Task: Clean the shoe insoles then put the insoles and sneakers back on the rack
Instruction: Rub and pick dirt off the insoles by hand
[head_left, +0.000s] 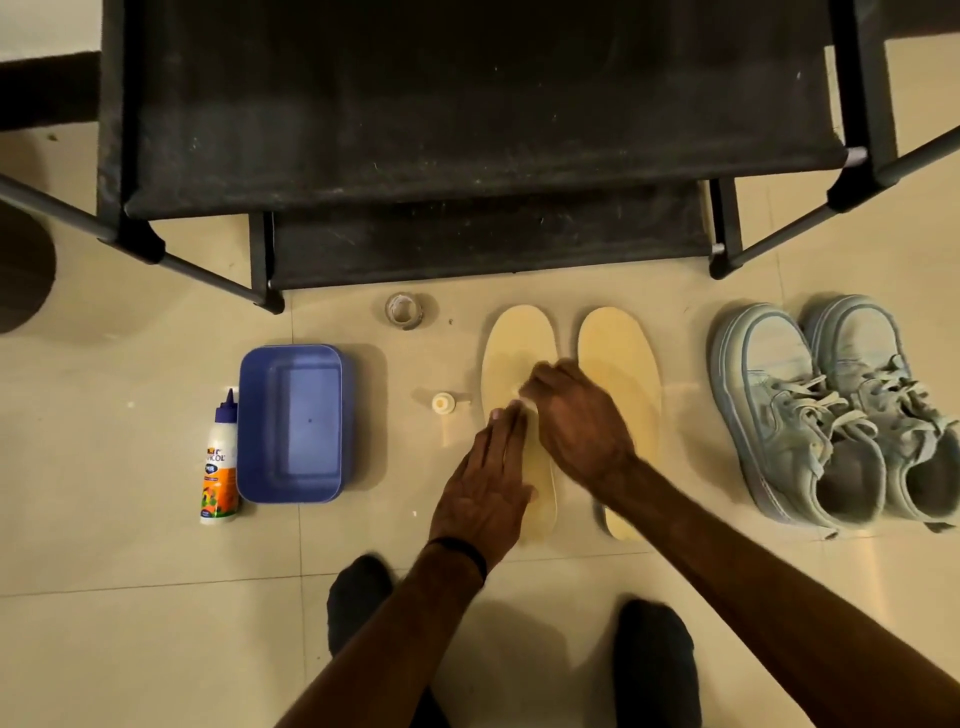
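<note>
Two pale yellow insoles lie side by side on the tiled floor, the left insole (514, 343) and the right insole (621, 358). My left hand (485, 488) lies flat with fingers together on the lower part of the left insole, pressing it down. My right hand (574, 415) is closed on a small white wipe (524, 402) pressed to the middle of that insole; it is blurred. A pair of light blue-grey sneakers (836, 410) stands on the floor to the right. The black shoe rack (415, 156) stands beyond the insoles.
A blue plastic tub (291, 423) sits left of the insoles, with a white glue bottle (221, 462) lying beside it. A small bottle cap (441, 402) and a tape roll (404, 310) rest on the floor. My dark-socked feet (358, 592) are at the bottom.
</note>
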